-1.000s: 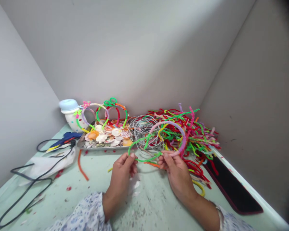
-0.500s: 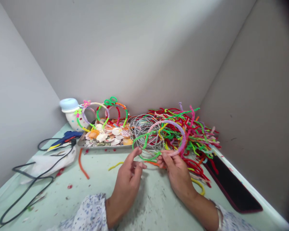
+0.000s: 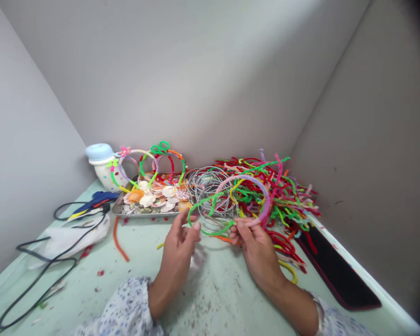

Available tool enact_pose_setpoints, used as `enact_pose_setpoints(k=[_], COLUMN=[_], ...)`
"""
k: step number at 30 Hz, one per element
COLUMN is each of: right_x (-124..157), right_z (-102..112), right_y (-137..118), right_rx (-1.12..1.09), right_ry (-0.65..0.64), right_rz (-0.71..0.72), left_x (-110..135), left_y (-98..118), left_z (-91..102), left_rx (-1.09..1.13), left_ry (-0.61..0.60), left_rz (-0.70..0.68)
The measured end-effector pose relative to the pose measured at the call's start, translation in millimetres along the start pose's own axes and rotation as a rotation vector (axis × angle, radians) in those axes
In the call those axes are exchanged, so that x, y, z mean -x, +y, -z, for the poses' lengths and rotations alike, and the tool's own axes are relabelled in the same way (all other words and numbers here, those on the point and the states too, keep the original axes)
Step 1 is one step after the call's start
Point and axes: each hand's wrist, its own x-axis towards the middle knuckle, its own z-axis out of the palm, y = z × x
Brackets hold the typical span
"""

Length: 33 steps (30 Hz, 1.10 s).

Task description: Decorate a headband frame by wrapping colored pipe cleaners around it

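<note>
Pinched between the thumb and fingers of my right hand (image 3: 257, 254) is a hoop-shaped headband (image 3: 264, 196) wrapped in fuzzy pink and lilac. At that same spot a bright green pipe cleaner (image 3: 213, 232) meets the wrapped end. It runs left in a wide loop and curls back towards the middle of the hoop. My left hand (image 3: 178, 252) is at the loop's left side, thumb and index finger apart. Its index finger is at the green strand; whether they touch I cannot tell.
Behind lie a coil of silver wire hoops (image 3: 205, 186) and a heap of coloured pipe cleaners (image 3: 290, 196). Finished headbands (image 3: 149, 158) stand at a metal tray (image 3: 154, 215) of shells. A black cable (image 3: 52, 259), white bottle (image 3: 107, 172) and black mat (image 3: 339, 270) flank the table.
My left hand has drawn a little to the left, and the green loop now reaches further left. The right hand and headband have stayed in place.
</note>
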Motion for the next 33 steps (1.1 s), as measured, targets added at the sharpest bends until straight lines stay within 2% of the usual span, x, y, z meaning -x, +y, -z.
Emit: enact_pose_setpoints(k=[4,8,11,14,16,18,20,21,24,29,33], right_x=[0,-2,-4,-6,-6,-3,1,4,12,19,20], right_z=[-1,-3,-4,-3,-2,-2,-4,-5,-9,-14,-17], right_y=[-1,-4,-6,-5,-5,-5,-7,-9,-12,-15,-12], right_rx=[-0.024,-0.085,-0.124,-0.108,-0.059,0.000,0.063,0.084,0.091,0.063,0.029], right_ry=[0.014,0.089,0.119,0.114,0.112,0.087,0.037,0.012,-0.041,-0.094,-0.123], right_rz=[-0.018,-0.036,-0.035,-0.016,-0.012,-0.012,0.009,0.024,0.056,0.026,-0.021], left_x=[-1,0,-4,-6,-2,5,14,17,19,13,12], left_y=[2,-3,-8,-9,-6,1,7,9,7,-1,-3], left_z=[1.2,2.2,4.0,4.8,3.5,0.7,-2.7,-4.3,-8.1,-11.8,-14.1], left_rx=[-0.041,0.129,0.249,0.200,0.108,0.019,-0.066,-0.095,-0.128,-0.022,0.068], left_ry=[-0.041,-0.018,0.009,-0.001,-0.006,-0.009,-0.081,-0.140,-0.222,-0.279,-0.324], left_rz=[0.017,0.016,0.128,0.236,0.191,0.043,-0.051,-0.050,0.056,0.233,0.255])
